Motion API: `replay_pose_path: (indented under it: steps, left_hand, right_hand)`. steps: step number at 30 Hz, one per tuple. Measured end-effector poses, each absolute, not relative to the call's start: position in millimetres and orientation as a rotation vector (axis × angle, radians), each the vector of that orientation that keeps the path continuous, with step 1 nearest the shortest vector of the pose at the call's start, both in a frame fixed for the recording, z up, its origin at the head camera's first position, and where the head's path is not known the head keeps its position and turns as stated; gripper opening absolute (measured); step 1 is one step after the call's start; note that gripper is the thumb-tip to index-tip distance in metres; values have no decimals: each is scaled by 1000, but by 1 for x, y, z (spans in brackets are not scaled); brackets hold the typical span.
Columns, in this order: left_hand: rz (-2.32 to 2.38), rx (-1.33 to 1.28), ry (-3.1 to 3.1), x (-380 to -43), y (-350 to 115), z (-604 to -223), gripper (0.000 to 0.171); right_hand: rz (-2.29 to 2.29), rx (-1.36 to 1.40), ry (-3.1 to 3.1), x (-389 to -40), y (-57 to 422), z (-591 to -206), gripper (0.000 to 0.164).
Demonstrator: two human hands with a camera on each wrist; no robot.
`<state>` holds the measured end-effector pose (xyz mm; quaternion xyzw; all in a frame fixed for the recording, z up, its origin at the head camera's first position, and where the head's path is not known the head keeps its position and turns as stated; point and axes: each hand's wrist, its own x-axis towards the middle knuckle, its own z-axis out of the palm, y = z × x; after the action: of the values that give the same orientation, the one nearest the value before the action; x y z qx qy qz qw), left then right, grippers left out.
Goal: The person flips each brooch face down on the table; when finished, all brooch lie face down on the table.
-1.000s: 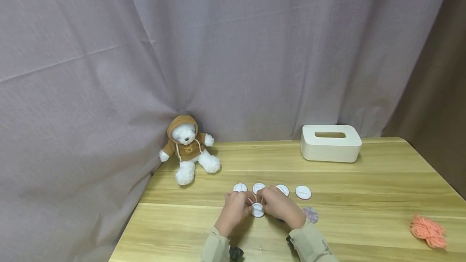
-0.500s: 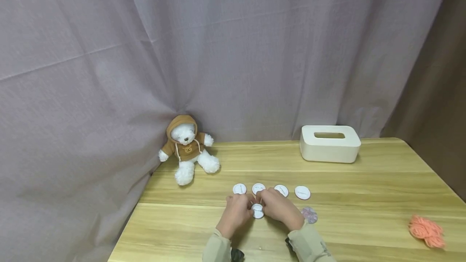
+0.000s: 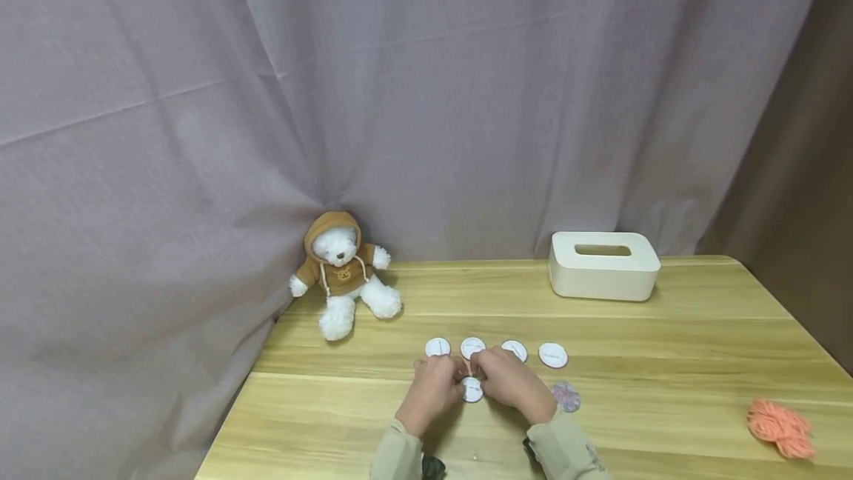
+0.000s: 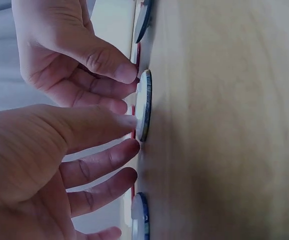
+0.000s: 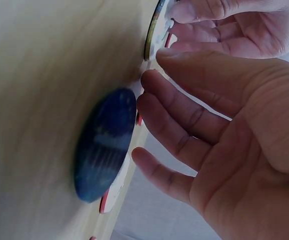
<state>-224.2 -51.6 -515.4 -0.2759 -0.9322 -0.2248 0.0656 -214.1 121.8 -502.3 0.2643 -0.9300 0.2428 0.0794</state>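
Barely shifted vs 1 s ago: L hand (image 3: 432, 391) & R hand (image 3: 512, 384) at white round disc (image 3: 472, 390) on wood table (image 3: 320, 406); can't tell if either pinches it. Purple-patterned disc (image 3: 566, 396) nr R wrist; 4 white discs (image 3: 553, 355) beyond; cream slotted box (image 3: 600, 283) at back.

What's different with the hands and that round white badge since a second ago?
Nothing I can clearly see. The left hand and right hand are still at the same badge; nothing was visibly grabbed or dropped. The teddy, white box and yarn stayed put.
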Motion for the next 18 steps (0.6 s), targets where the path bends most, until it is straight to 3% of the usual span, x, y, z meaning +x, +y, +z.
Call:
replay_pose_path:
  steps: [7,18]
  left_hand:
    - [-705,-822,-2851,-225,-46,-510,12]
    - [-641,-887,-2873,-224,-28,-506,32]
  right_hand:
    - [719,738,-2839,-215,131,-496,16]
    - [804,590,-2955,-207,152,-484,15]
